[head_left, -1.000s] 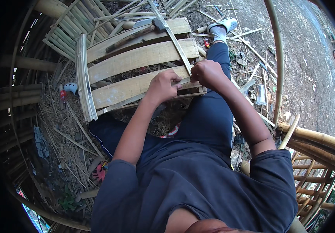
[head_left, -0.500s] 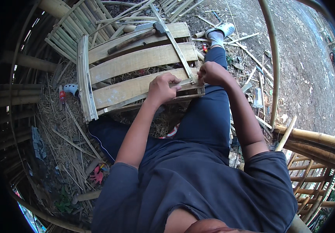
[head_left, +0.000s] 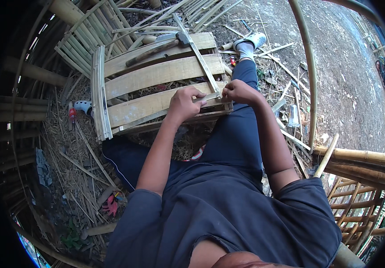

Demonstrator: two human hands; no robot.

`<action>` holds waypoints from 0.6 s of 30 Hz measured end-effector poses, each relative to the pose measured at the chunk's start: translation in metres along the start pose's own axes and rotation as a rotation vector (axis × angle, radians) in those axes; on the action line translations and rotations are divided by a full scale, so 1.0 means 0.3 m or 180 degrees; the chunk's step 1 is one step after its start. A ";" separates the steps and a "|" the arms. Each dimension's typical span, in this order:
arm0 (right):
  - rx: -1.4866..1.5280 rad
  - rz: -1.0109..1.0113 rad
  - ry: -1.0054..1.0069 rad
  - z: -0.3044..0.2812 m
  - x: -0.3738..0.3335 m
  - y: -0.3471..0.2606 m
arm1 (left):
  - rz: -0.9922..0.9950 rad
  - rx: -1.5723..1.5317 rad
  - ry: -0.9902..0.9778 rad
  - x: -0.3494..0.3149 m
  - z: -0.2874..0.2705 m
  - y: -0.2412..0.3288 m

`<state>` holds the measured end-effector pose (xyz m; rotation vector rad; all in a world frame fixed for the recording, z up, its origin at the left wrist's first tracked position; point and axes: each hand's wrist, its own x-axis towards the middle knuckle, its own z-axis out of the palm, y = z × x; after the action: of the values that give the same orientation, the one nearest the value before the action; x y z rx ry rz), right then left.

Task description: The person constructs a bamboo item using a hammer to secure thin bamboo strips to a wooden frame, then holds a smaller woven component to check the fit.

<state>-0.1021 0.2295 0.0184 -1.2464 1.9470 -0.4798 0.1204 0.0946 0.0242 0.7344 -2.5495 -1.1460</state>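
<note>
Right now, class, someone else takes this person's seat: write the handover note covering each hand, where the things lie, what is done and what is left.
Left hand: pinching the thin bamboo strip at the bamboo slat panel's near edge.
Right hand: closed on the same joint, beside the left.
Hammer: lying on the far slat, untouched.
Done: three wide slats sit in the frame, strip laid diagonally across them.
Left: the strip's near end looks unfixed; probably fasten it.

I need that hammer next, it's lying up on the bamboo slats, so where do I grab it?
Grip the hammer by the free end of its long handle, coming down from above on your left. The handle slants across the top slat; the metal head lies at the right end.
</note>
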 end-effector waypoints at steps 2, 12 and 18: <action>0.0416 -0.0040 0.0164 0.013 0.002 0.044 | 0.0019 -0.0043 -0.0010 0.009 0.002 0.015; 0.0420 -0.0315 0.0331 -0.001 -0.046 -0.027 | 0.0114 -0.0063 0.0117 -0.011 -0.021 0.040; 0.0706 -0.0124 0.0092 -0.012 -0.071 -0.035 | 0.0142 -0.0143 0.0137 -0.020 -0.029 0.044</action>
<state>-0.0936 0.2433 0.0362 -1.1418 1.8392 -0.7166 0.1245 0.0999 0.0398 0.6806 -2.4836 -1.1569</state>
